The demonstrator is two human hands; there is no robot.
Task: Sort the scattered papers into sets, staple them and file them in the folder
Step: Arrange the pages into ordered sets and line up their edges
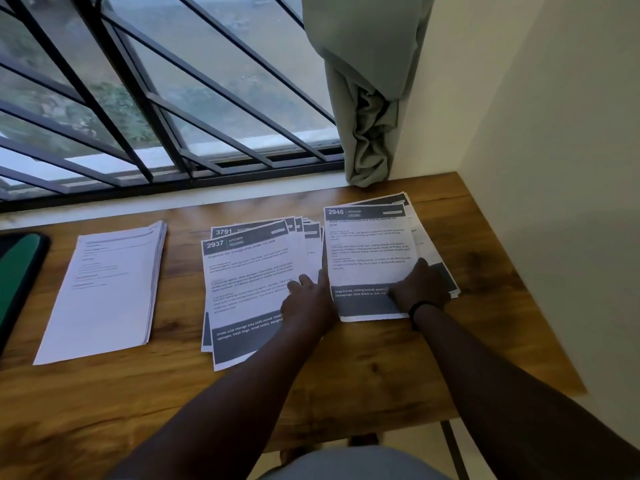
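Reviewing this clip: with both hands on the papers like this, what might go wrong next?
1. The middle pile is fanned out and touches the right pile, so sheets may slip between sets under the left hand.
2. The right hand rests on uneven sheets; stapling them unsquared would likely bind them crooked.
3. The right pile lies near the table edge; a push might slide it off.

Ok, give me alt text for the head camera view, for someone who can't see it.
A person's left hand rests on a fanned middle stack of printed sheets while the right hand presses on a right stack, on a wooden table under a barred window. A neater left stack lies beside a green folder.
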